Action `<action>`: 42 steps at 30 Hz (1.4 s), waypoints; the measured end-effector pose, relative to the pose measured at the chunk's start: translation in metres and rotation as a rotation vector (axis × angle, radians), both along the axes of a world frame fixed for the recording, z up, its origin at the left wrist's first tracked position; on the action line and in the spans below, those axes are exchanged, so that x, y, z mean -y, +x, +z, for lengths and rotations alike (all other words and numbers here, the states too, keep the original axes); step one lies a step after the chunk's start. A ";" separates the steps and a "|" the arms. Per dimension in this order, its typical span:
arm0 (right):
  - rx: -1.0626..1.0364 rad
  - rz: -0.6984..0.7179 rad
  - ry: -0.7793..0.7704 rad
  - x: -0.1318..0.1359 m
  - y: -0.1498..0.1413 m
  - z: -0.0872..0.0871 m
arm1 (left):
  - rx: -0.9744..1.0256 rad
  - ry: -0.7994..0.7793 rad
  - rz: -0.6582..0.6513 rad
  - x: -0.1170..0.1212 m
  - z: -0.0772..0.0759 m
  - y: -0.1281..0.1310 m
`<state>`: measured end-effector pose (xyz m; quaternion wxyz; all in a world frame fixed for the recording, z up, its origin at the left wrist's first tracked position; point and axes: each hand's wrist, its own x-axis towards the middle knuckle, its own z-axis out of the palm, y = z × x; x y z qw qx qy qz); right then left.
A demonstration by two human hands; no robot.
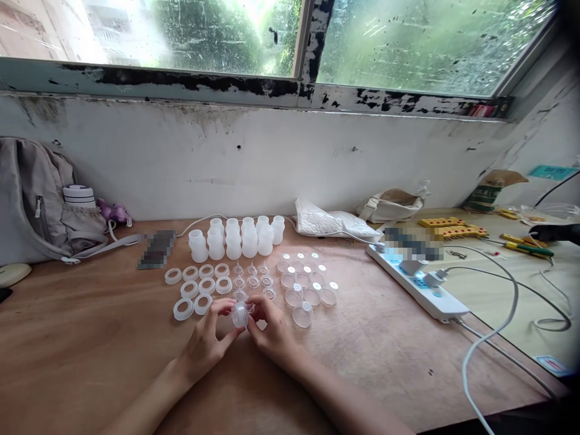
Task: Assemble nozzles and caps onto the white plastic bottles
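My left hand (207,339) is closed, its thumb and fingers round a translucent ridged screw ring (239,315). Pinched at the ring's right side, my right hand (272,331) has a small clear teat (251,308) at its fingertips, mostly hidden by the fingers. Left of my hands lie several white screw rings (183,309) in rows. Beyond them are several clear teats (252,281), some partly behind my fingers. Several clear round caps (302,315) are spread out on the right. Milky plastic bottles (232,241) stand upright in a group at the back.
The wooden table (99,338) meets a wall under the window. A phone (156,249) and grey backpack (40,199) are on the left. A white power strip (417,284) with cables, a silvery pouch (335,223) and yellow-green tools (528,246) are on the right. A dark sleeve (555,233) shows far right.
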<state>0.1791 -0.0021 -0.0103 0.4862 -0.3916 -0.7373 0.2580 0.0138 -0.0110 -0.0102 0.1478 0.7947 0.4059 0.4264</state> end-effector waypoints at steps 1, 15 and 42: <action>-0.008 0.020 -0.012 0.001 0.000 0.001 | -0.001 -0.007 0.011 0.000 0.000 0.000; -0.006 0.209 -0.176 0.012 0.003 0.016 | -0.185 0.061 -0.002 -0.003 0.005 -0.005; 0.177 0.341 -0.096 0.021 0.006 0.026 | -0.086 0.136 0.080 0.005 0.003 -0.002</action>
